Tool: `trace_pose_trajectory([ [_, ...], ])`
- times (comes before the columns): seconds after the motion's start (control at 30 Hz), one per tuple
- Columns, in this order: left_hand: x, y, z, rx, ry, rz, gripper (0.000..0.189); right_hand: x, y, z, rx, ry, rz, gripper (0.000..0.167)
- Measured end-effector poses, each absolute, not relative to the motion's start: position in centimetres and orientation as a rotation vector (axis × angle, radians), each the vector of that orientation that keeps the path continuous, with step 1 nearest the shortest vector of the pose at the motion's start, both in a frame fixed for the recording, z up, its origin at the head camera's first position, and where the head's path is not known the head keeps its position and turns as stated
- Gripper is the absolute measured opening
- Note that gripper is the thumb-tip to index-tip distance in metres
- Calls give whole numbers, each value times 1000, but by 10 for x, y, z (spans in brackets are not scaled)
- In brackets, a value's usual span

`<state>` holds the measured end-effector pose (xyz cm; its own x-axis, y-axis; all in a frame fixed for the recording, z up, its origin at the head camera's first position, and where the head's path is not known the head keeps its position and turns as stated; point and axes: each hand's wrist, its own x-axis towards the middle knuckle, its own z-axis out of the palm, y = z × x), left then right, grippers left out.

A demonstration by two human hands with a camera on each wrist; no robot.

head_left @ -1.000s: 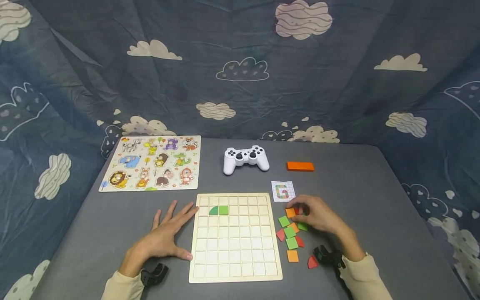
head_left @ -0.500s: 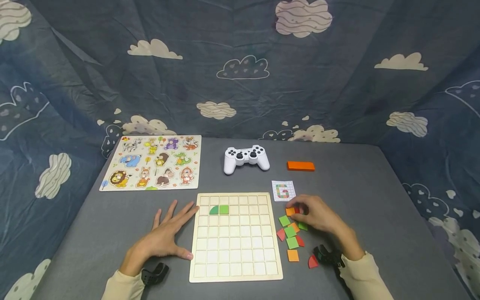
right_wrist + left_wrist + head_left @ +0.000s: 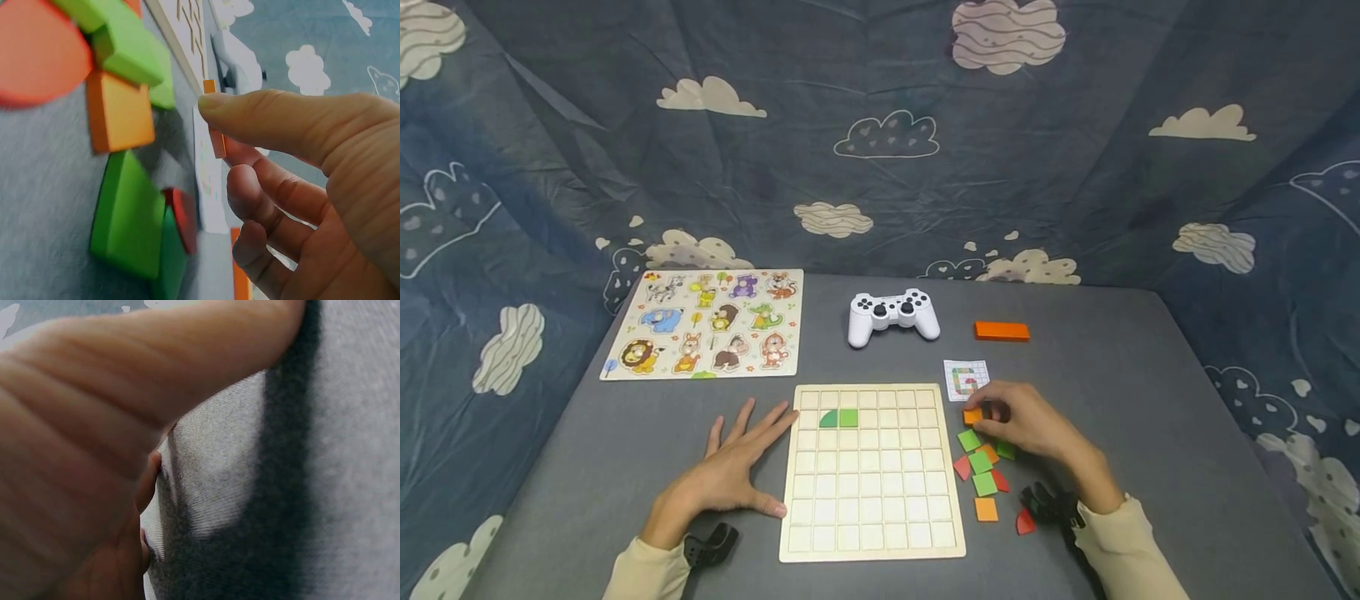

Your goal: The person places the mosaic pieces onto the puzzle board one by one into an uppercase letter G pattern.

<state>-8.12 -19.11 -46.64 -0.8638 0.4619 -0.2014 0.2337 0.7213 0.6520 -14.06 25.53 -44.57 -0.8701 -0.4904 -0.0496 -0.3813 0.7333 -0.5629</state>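
My right hand (image 3: pixel 1033 423) pinches an orange square tile (image 3: pixel 972 416) between thumb and fingers, lifted off the table in the right wrist view. Below it lies a loose pile of green, orange and red tiles, among them a green square tile (image 3: pixel 983 484) and a red quarter-round tile (image 3: pixel 1026 522). To the left is a wooden grid board (image 3: pixel 880 553), with a dark green quarter-round tile (image 3: pixel 828 419) beside a light green square tile (image 3: pixel 848 418) in its second row. My left hand (image 3: pixel 724 473) lies spread at the board's left edge, thumb and a fingertip touching it.
A small pattern card (image 3: pixel 958 392) with a coloured G-like figure lies beyond the right hand, partly covered by it. Farther back are an animal puzzle board (image 3: pixel 745 333), a white game controller (image 3: pixel 892 317) and an orange block (image 3: pixel 1002 332).
My right hand has picked up the orange square tile from the pile and moved slightly left toward the board, now overlapping the card's corner. The left hand stays put.
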Motion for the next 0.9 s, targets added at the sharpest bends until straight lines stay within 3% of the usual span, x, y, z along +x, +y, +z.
trace_pose_trajectory([
  [0.9, -82, -191, -467, 553, 2572, 899, 127, -146, 206, -436, -898, 2710, -847, 24],
])
